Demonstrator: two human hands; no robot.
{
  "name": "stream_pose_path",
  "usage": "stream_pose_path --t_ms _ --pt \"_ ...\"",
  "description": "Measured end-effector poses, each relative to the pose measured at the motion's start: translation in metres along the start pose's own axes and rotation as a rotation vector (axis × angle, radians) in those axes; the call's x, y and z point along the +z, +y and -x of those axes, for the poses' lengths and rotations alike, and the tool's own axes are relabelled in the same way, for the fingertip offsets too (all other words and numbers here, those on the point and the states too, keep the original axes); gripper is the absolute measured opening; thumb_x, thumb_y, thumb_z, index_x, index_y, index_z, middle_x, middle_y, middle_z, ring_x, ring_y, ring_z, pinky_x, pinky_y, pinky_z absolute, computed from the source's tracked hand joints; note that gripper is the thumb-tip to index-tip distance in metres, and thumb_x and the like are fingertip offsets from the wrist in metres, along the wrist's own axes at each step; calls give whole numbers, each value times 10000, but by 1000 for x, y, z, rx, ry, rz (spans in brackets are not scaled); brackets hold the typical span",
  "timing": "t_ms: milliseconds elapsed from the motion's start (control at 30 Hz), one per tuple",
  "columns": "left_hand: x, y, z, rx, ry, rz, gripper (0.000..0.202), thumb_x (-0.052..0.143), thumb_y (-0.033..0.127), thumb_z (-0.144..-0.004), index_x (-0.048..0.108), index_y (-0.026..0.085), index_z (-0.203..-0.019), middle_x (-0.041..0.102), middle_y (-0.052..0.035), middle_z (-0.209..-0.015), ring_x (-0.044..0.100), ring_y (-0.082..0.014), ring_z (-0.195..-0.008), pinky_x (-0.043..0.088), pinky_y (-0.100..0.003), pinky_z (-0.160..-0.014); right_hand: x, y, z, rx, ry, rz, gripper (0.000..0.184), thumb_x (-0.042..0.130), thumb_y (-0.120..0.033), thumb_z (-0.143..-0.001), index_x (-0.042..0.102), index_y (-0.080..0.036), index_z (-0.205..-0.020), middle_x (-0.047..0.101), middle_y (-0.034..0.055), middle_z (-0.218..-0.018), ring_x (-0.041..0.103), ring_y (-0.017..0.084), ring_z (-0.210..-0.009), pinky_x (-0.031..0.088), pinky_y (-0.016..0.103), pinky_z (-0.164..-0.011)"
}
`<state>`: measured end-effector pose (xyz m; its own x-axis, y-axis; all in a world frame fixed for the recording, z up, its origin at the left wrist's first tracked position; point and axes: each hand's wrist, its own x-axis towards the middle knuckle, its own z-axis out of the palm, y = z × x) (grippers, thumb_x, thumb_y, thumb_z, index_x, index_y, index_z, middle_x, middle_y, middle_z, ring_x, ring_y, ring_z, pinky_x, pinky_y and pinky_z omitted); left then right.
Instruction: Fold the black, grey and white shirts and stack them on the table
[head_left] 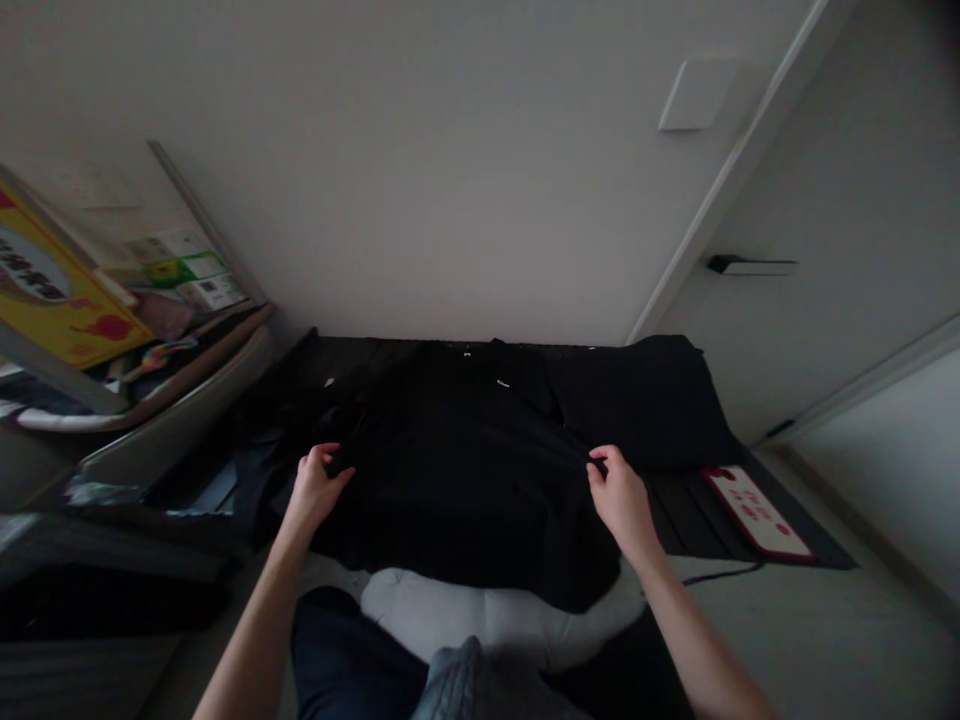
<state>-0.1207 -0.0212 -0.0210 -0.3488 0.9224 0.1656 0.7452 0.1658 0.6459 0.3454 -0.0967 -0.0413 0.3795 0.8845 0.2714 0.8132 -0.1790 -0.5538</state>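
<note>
A black garment [465, 460] lies spread over a dark mat [675, 505] on the floor in front of me, collar toward the wall. My left hand [315, 487] pinches the fabric at the garment's left side, fingers curled. My right hand [619, 492] grips the cloth at its right side, near a sleeve that stretches toward the door. Both forearms reach in from the bottom of the view. The garment's lower hem drapes over a white cushion [495, 615] by my knees.
A white wall stands just behind the mat. A white door with a dark handle [750, 266] is at the right. A chair piled with boxes and a yellow package [60, 290] stands at the left. A red-edged card [757, 512] lies on the mat's right part.
</note>
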Motion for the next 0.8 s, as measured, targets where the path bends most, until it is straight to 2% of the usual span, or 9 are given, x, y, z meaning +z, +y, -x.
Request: stream_pose_path --t_ms 133,200,267,400,467,533,600,667,800 --pt "-6 -13 6 96 -322 -326 378 667 155 -610 604 190 -981 625 -56 -856 645 -245 -852 505 -315 -756 12 5 12 -27 -293 319 201 550 -205 -808 599 -215 -1004 656 110 -927 659 256 -756 446 329 -615" --pt "-4 -13 8 92 -427 -437 340 633 123 -630 610 183 -964 640 -66 -850 655 -246 -851 498 -297 -740 18 3 11 -49 -328 388 174 557 -231 -825 626 -207 -983 639 128 -968 655 256 -772 460 337 -629" --pt "-2 -9 4 128 -402 -474 303 626 186 -694 611 177 -996 647 -77 -875 654 -251 -882 497 -299 -763 23 -3 1 -101 -260 389 168 529 -256 -852 646 -199 -958 615 142 -999 641 264 -847 484 351 -687" --pt "6 13 -21 220 -121 -440 374 566 373 -825 592 140 -1116 623 -135 -1043 627 -267 -970 484 -338 -870 36 -20 -36 -295 -127 234 280 447 -225 -882 637 -189 -1085 553 144 -1188 562 269 -1084 483 371 -887" --pt "13 26 -40 224 -4 -438 423 542 384 -847 563 133 -1187 592 -160 -1144 597 -292 -1043 477 -366 -893 48 -30 -58 -356 -95 216 361 413 -177 -878 600 -157 -1186 501 159 -1304 483 280 -1216 434 394 -989" --pt "23 35 -61 224 59 -438 479 532 394 -857 515 131 -1257 562 -172 -1223 563 -317 -1105 471 -394 -903 62 -38 -78 -390 -81 251 437 406 -131 -853 553 -109 -1264 451 184 -1392 342 302 -1351 328 448 -1090" --pt "35 40 -82 219 66 -439 516 515 418 -869 487 116 -1287 554 -187 -1253 553 -326 -1123 464 -406 -911 77 -41 -96 -396 -90 304 513 427 -109 -815 502 -59 -1320 397 204 -1456 196 320 -1427 202 511 -1144" --pt "49 40 -102 196 13 -446 533 500 452 -875 496 93 -1269 582 -204 -1219 564 -332 -1114 459 -406 -914 93 -41 -111 -383 -107 358 568 438 -104 -788 468 -30 -1350 367 210 -1485 119 320 -1451 110 554 -1154" --pt "74 34 -136 92 -174 -410 506 558 514 -820 584 98 -1105 661 -209 -1065 606 -359 -1052 484 -404 -856 114 -39 -136 -339 -116 461 491 372 -72 -809 567 -49 -1259 489 206 -1398 198 306 -1438 47 563 -1152"
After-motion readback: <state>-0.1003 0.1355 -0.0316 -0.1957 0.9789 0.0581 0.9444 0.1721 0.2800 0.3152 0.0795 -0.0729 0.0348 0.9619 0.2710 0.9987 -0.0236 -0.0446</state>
